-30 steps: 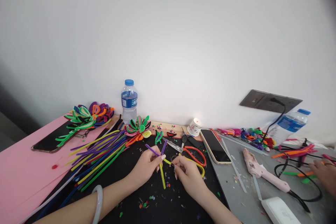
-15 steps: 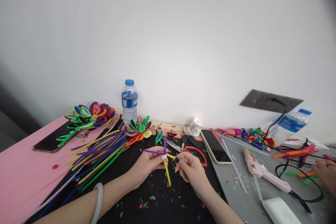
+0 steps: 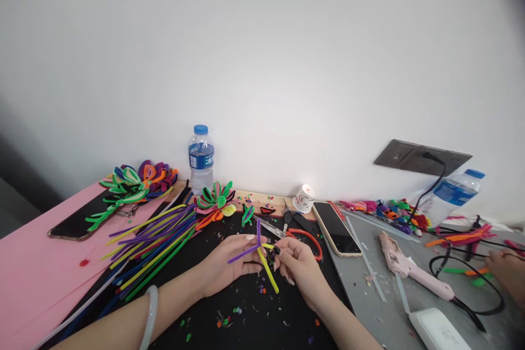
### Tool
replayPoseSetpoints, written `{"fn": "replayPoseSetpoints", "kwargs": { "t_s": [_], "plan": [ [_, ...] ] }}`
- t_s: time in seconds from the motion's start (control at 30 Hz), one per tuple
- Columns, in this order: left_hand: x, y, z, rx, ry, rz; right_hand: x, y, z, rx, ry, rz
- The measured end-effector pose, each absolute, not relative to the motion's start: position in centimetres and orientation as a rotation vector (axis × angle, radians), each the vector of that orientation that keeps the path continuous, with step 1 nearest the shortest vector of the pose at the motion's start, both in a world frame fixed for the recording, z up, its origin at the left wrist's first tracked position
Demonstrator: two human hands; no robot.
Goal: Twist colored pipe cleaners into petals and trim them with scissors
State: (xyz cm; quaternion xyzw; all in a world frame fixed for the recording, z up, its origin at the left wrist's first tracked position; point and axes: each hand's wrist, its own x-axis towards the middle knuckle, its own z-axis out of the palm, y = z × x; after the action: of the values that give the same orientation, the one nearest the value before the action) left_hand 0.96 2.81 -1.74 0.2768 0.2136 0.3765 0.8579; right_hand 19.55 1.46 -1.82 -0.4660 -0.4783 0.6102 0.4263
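Observation:
Purple and yellow pipe cleaners are joined in a cross in front of me, with purple arms up and left and yellow arms down and right. My right hand pinches the short yellow arm between thumb and fingers. Just left of the crossing, my left hand has its thumb and fingers apart around the purple arm; whether a fingertip touches it I cannot tell. Orange-handled scissors lie beyond my right hand. A bundle of coloured pipe cleaners lies left of my left hand, near a pipe-cleaner flower.
A water bottle and a paper cup stand by the wall. Right of the black mat are a phone, a pink glue gun with its cord, and another person's hand. More pipe-cleaner flowers lie at left.
My left thumb has lifted off the crossing and the left fingers have spread. The pipe-cleaner cross has turned, its lower yellow arm swinging right. My right hand keeps its pinch.

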Motion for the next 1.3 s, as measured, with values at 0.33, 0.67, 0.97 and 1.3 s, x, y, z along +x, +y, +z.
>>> {"fn": "replayPoseSetpoints", "kwargs": {
  "t_s": [0.33, 0.67, 0.97, 1.3],
  "plan": [
    [1.5, 2.6, -2.6, 0.799, 0.671, 0.790, 19.3, 1.3, -2.2, -0.989, -1.152, 1.650],
    [2.0, 2.3, -2.2, 1.228, 0.778, 0.661, 19.1, 1.0, -1.6, -0.986, -1.173, 1.634],
    [2.2, 2.2, -2.2, 1.156, 0.873, 0.826, 19.1, 0.4, -1.4, -1.222, -1.602, 1.398],
    [2.2, 2.3, -2.3, 1.191, 0.850, 0.804, 19.2, 0.9, -1.9, -1.240, -1.405, 1.326]
  ]
}}
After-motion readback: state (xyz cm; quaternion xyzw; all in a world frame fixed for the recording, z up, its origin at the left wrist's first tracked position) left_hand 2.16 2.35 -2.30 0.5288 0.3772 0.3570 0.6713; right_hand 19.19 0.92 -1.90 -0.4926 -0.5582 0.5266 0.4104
